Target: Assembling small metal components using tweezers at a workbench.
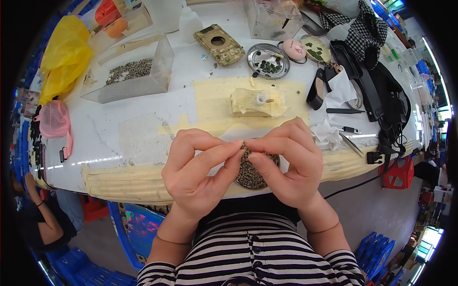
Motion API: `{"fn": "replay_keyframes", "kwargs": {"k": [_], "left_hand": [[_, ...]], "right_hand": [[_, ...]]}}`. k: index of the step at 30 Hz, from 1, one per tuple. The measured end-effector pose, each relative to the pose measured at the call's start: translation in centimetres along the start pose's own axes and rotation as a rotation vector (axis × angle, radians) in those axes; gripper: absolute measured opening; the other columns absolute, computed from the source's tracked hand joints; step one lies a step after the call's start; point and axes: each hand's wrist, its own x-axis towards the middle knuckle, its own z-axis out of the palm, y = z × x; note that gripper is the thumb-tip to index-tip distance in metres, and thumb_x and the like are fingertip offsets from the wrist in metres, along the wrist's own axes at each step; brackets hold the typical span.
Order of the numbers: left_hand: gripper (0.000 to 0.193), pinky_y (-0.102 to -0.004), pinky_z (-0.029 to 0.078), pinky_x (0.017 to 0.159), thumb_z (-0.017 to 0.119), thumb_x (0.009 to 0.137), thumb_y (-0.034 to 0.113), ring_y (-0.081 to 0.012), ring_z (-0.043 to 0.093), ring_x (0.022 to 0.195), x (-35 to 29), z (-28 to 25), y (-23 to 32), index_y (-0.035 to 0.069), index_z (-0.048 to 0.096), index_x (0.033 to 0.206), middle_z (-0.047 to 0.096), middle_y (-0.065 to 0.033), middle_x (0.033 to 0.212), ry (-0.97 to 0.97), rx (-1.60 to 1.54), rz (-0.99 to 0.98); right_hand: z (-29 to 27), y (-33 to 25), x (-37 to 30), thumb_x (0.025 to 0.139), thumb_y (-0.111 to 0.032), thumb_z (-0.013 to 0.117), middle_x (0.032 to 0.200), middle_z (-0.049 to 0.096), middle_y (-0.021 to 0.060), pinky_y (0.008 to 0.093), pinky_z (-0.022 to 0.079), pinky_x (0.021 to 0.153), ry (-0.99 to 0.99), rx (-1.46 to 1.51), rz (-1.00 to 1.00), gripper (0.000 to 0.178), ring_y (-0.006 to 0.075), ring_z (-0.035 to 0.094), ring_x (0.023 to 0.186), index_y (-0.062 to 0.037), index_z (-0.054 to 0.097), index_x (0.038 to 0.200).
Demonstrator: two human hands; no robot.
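My left hand (202, 164) and my right hand (291, 155) meet fingertip to fingertip above a round dish (253, 188) at the table's near edge. Many small grey-brown parts (252, 172) fill that dish. Thumb and forefinger are pinched together on the left, and a tiny piece seems to sit at the fingertips, too small to name. On the right, the forefinger reaches to the same spot while the thumb stands a little apart from it. Just beyond the hands stands a block wrapped in cream tape (248, 106), with a white nozzle-like piece (261, 98) on top.
A clear bin (164, 76) of small metal parts stands at the left. Farther back lie a camouflage-patterned shell (219, 45) and a metal plate (281, 72) with dark green pieces. Tweezers (352, 145), a knife (350, 129) and black straps (389, 95) lie at the right.
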Motion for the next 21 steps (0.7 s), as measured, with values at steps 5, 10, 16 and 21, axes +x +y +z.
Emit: {"fn": "replay_keyframes", "kwargs": {"k": [5,10,16,21], "left_hand": [[0.033,-0.0305,0.048,0.066,0.084,0.068,-0.005,-0.0197,0.059,0.078,0.2,-0.1,0.2,0.006,0.078,0.099,0.064,-0.0036,0.084,-0.040,-0.010,0.019],[0.032,-0.0309,0.047,0.066,0.084,0.068,-0.005,-0.0202,0.059,0.077,0.3,-0.1,0.2,0.005,0.078,0.098,0.064,-0.0039,0.084,-0.051,0.008,0.042],[0.032,-0.0316,0.048,0.065,0.083,0.068,-0.006,-0.0208,0.060,0.077,0.2,0.0,0.1,0.004,0.077,0.097,0.064,-0.0042,0.084,-0.027,0.039,0.016],[0.032,-0.0315,0.048,0.066,0.083,0.067,-0.006,-0.0204,0.060,0.077,0.1,0.0,0.2,0.004,0.078,0.097,0.064,-0.0039,0.084,-0.024,0.013,0.001]], "right_hand": [[0.2,0.7,-0.2,0.078,-0.006,0.080,0.082,0.067,0.0062,0.0313,0.046,0.070,-0.056,0.258,0.157,0.014,0.0213,0.059,0.077,-0.0041,0.075,0.091],[0.0,0.9,-0.5,0.078,-0.003,0.079,0.084,0.065,0.0059,0.0301,0.044,0.070,-0.032,0.236,0.136,0.015,0.0190,0.057,0.078,-0.0024,0.072,0.091],[0.3,-0.2,-0.8,0.066,-0.006,0.086,0.082,0.066,0.0007,0.0302,0.043,0.066,0.107,-0.167,-0.154,0.029,0.0196,0.054,0.073,-0.0083,0.077,0.093],[0.4,0.2,-0.9,0.067,-0.006,0.086,0.083,0.066,0.0016,0.0304,0.044,0.065,0.099,-0.119,-0.108,0.029,0.0199,0.055,0.073,-0.0079,0.077,0.095]]}}
